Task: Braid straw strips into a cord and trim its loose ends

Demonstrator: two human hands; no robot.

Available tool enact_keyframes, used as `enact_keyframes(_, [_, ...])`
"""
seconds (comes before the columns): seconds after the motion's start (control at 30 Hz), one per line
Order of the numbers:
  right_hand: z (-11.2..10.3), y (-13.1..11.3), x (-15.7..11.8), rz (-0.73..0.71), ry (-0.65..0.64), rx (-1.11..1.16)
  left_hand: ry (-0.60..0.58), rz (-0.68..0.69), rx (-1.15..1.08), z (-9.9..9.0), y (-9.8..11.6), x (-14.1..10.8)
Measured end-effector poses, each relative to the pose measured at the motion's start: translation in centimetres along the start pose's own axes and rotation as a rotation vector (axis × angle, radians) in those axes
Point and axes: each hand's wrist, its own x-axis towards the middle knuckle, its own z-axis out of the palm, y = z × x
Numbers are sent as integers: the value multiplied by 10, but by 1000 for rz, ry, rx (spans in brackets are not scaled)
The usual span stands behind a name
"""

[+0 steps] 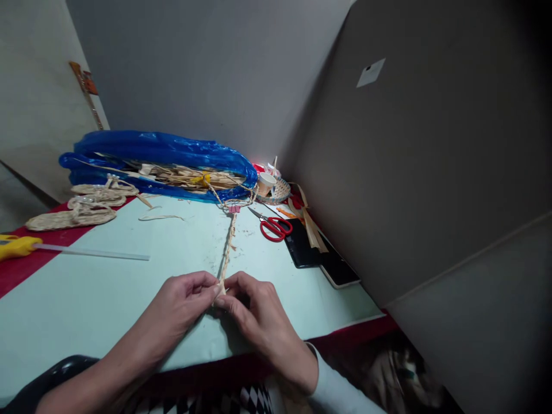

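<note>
A pale braid of dried plant strips (229,244) runs from a pink binder clip (234,209) toward me over the light green table sheet (185,241). My left hand (190,296) pinches the near end of the braid between thumb and forefinger. From the other side, my right hand (252,305) is closed on the same end, fingertips almost meeting those of the left. The strips between the fingers are mostly hidden. Beyond the clip, a thin braided cord (214,192) continues to the dried strips (181,175) lying in a blue plastic bag (150,141).
Red-handled scissors (275,229) lie right of the braid, beside a black phone-like device (304,244) and another dark tablet (340,269). A paper cup (266,183) stands by a woven basket (280,191). Woven sandals (71,218) and a yellow glue gun (17,246) lie left.
</note>
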Motion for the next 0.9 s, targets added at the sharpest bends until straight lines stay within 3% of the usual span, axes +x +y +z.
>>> enact_keyframes(0.33, [-13,-4,9,81,-114,51,57,123,328,-5,-4,-4])
enact_keyframes(0.6, [-3,-3,16,137,12,25,118,236,480,-2,-13,-9])
enact_keyframes(0.77, [7,-1,13,174,116,35,233,420,626,-1,-9,-19])
enact_keyframes(0.9, [14,0,10,162,180,38,401,679,768,8,-17,-28])
